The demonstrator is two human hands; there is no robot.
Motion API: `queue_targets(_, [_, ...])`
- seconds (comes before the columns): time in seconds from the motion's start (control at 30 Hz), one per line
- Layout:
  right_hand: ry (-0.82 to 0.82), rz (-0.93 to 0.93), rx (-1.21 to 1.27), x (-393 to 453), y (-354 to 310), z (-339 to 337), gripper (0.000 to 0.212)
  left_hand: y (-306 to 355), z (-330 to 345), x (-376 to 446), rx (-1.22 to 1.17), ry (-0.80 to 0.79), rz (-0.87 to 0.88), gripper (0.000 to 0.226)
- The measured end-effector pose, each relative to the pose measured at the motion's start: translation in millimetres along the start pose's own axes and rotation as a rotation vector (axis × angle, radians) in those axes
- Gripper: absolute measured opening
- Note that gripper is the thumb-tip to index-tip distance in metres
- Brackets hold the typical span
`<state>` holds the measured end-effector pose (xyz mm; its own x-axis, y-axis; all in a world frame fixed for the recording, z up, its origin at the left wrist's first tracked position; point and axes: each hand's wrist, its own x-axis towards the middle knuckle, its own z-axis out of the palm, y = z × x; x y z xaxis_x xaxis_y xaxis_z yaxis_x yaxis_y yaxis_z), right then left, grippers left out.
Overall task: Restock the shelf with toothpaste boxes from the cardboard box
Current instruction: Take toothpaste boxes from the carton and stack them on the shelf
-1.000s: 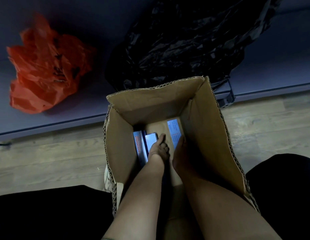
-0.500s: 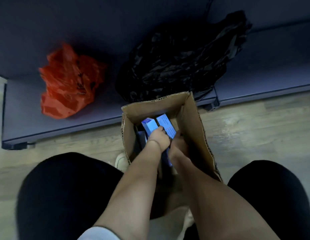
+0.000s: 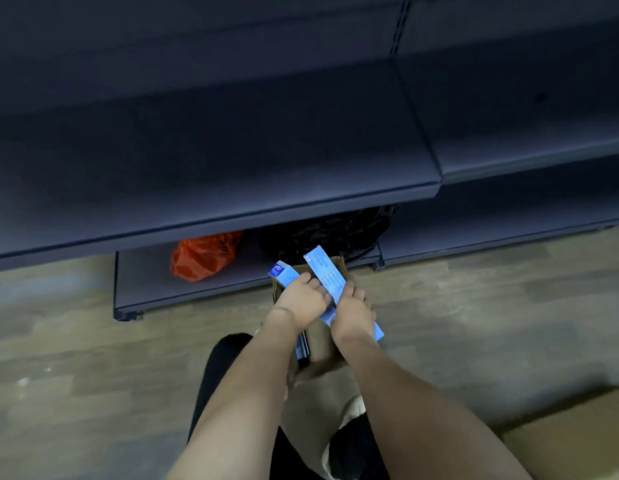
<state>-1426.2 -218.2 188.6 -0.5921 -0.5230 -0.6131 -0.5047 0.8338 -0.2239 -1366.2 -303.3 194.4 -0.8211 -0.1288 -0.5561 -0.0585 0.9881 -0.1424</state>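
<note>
I see the left hand [image 3: 301,299] curled around a blue toothpaste box [image 3: 284,274], whose end panel pokes out past the fingers toward the shelving. Just beside it, the right hand [image 3: 353,311] grips a second, longer-looking blue toothpaste carton [image 3: 324,271], tilted so its far end points up and away while its near end sticks out below the wrist. The two hands are touching or nearly so; the blur makes it hard for me to say which. Both are held above the open cardboard box [image 3: 341,266], which stands on the wooden floor [image 3: 474,323] directly under the forearms; something dark and blue-edged shows inside it by the left wrist, possibly more cartons. Beyond the box, a dark grey shelf [image 3: 231,174] juts forward, with a lower shelf [image 3: 145,282] beneath it. On that lower one sit a crumpled orange bag [image 3: 204,254] and a black plastic bag [image 3: 328,233]. Another cardboard surface [image 3: 578,438] fills the near right corner.
</note>
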Motion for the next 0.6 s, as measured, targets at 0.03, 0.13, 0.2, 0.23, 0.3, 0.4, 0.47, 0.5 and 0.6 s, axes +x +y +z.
queue_targets(0.03, [-0.002, -0.016, -0.009, -11.9, -1.5, -15.5, 0.074, -4.5, -17.4, -15.5, 0.004, 0.022, -0.015, 0.034])
queue_targets(0.13, [0.031, -0.048, -0.092, -49.0, -5.7, -71.7, 0.078, -15.7, -75.8, -58.9, 0.039, 0.259, -0.054, 0.022])
queue_targets(0.2, [0.064, -0.071, -0.136, -72.2, -4.8, -104.7, 0.081, -20.8, -103.1, -79.4, 0.061, 0.285, -0.122, 0.031])
queue_targets(0.23, [0.1, -0.091, -0.163, -84.1, -4.2, -122.5, 0.081, -23.3, -113.0, -88.9, 0.074, 0.318, -0.153, 0.032])
queue_targets(0.3, [0.161, -0.151, -0.21, -103.2, -0.6, -154.7, 0.081, -24.2, -139.1, -110.2, 0.107, 0.395, -0.186, 0.033])
queue_targets(0.4, [0.251, -0.239, -0.282, -127.1, 5.0, -195.8, 0.082, -26.2, -172.0, -135.8, 0.126, 0.48, -0.259, 0.038])
queue_targets(0.47, [0.32, -0.27, -0.31, -140.2, 8.3, -217.8, 0.082, -29.3, -187.1, -146.8, 0.143, 0.523, -0.288, 0.042])
queue_targets(0.5, [0.352, -0.273, -0.329, -147.6, 8.6, -228.7, 0.083, -30.8, -195.2, -151.5, 0.157, 0.538, -0.309, 0.043])
queue_targets(0.6, [0.441, -0.31, -0.36, -162.6, 8.5, -256.0, 0.081, -38.3, -219.7, -164.6, 0.188, 0.584, -0.351, 0.047])
